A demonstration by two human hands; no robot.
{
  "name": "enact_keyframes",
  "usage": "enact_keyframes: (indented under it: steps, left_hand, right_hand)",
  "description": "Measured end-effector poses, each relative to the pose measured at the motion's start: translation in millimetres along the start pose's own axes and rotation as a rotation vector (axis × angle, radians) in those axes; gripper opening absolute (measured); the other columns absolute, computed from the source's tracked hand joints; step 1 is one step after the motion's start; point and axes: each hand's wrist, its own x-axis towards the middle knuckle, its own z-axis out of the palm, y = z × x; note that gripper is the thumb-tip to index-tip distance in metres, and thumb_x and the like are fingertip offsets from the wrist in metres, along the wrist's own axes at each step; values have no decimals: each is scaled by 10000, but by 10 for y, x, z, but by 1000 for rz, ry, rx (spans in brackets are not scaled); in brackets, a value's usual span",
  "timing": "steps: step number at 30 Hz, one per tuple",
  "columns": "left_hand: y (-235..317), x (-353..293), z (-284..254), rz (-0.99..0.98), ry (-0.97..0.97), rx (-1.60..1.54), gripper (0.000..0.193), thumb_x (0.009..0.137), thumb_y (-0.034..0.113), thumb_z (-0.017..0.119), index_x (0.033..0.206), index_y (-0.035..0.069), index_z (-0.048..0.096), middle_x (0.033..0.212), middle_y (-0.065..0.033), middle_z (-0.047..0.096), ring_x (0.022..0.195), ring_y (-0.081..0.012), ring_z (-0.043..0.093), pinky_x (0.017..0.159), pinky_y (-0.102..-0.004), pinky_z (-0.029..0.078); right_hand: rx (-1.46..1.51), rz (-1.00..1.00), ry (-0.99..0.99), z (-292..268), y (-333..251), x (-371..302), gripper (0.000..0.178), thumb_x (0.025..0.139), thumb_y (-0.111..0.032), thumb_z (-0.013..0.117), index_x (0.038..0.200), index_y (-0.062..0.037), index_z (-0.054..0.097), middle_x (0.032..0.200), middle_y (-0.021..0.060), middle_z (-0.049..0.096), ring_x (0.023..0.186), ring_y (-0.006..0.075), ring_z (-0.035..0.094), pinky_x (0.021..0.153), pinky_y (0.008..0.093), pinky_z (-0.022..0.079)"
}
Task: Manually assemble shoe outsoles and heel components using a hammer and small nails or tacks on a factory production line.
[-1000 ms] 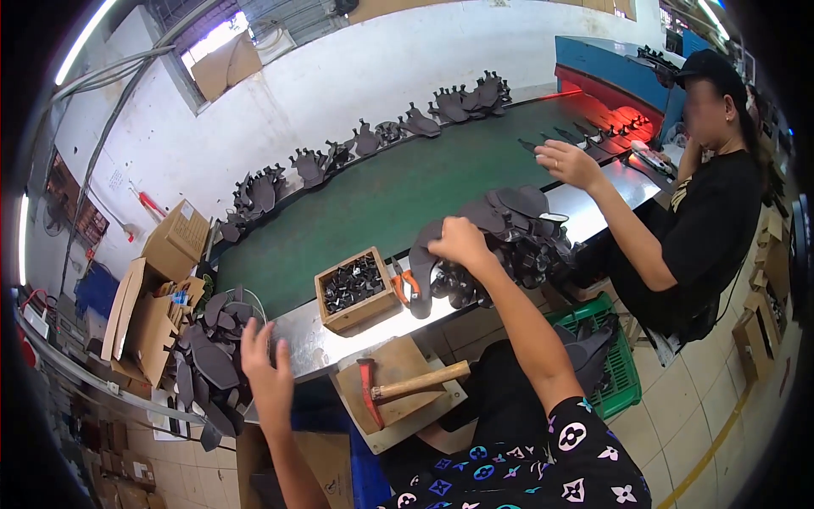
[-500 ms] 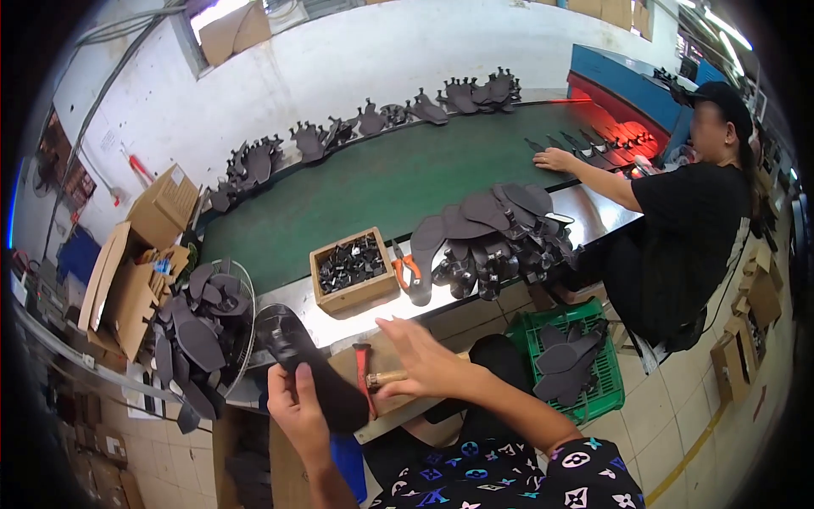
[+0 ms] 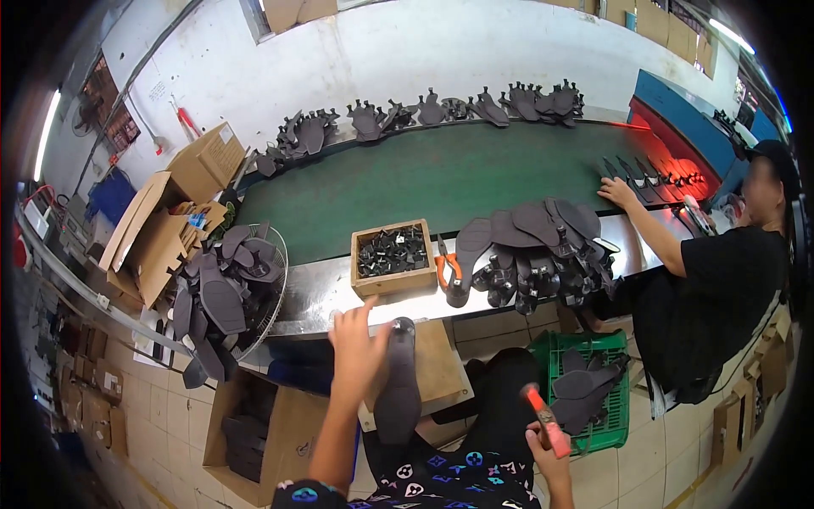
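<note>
A dark grey sandal sole rests over a wooden block by the bench's front edge, its narrow end pointing away from me. My left hand is at the sole's left edge, thumb against it near the far end and the other fingers bent. What lies beneath those fingers is hidden. To the right, above my lap, my right hand is closed around a hammer with a red head. Just beyond the block stand a wooden box of small black parts and orange-handled pliers.
Piled soles cover the bench to the right. A round wire basket of soles stands left; a green crate is at lower right. Across the green belt, a co-worker's hand touches straps. An open carton sits below.
The hammer has left the wooden block and is in my right hand, off to the right. The sole has moved from the left onto the block. My view has swung left.
</note>
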Motion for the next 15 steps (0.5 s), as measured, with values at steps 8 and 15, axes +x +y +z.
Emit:
enact_keyframes:
  steps: [8,15]
  left_hand:
    - [-679,1811,869,363,5,147,162,820,146,709,902,10,677,926,-169,650,917,-378,643,777,-463,514]
    - [-492,1848,668,405,-147,172,139,779,224,736,826,94,747,888,-89,696,843,-327,669,721,-441,532]
  right_hand:
    - [475,51,-3,516,-22,151,163,957,-138,635,920,18,663,532,-47,481,378,33,404,358,226,279]
    - [516,8,-22,447,-198,351,178,960,-146,625,903,19,659,522,-41,491,370,42,419,355,224,296]
